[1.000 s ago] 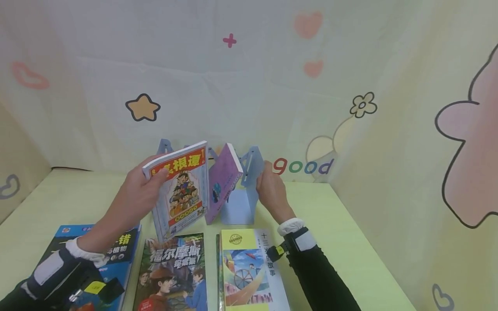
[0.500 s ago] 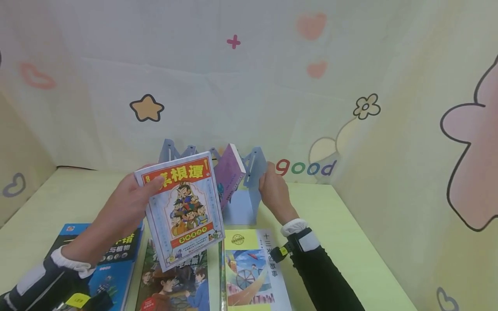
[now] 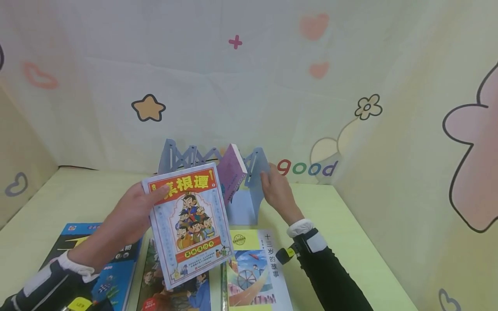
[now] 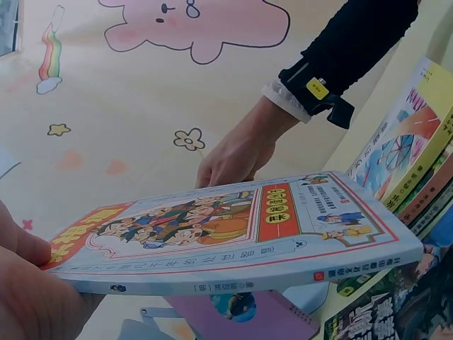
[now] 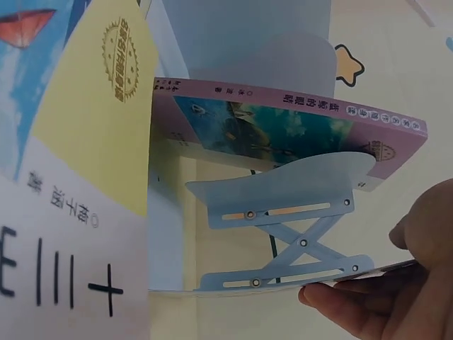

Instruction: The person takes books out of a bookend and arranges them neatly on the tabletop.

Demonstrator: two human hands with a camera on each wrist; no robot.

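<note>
My left hand [image 3: 134, 211] grips a pale blue book [image 3: 192, 224] by its upper left corner, thumb on the cover. The book tilts in front of a blue folding bookend [image 3: 256, 166] with crisscross links. At the bookend's right end plate, my right hand [image 3: 280, 192] pinches the edge; in the right wrist view its fingertips [image 5: 315, 294] lie along the plate's outer side. A purple book [image 3: 233, 170] leans inside the bookend, partly hidden by the held book in the head view.
In front lie a blue and black book [image 3: 113, 280], a dark comic-style book [image 3: 202, 293] partly covered by the held one, and a stack topped by a yellow and white book [image 3: 253, 276]. A patterned cloth wall [image 3: 249, 108] stands behind the table [image 3: 330, 242].
My left hand has drawn the pale blue book down and away from the bookend, turning its cover toward me. The right hand stays at the end plate, with its fingers slightly loosened.
</note>
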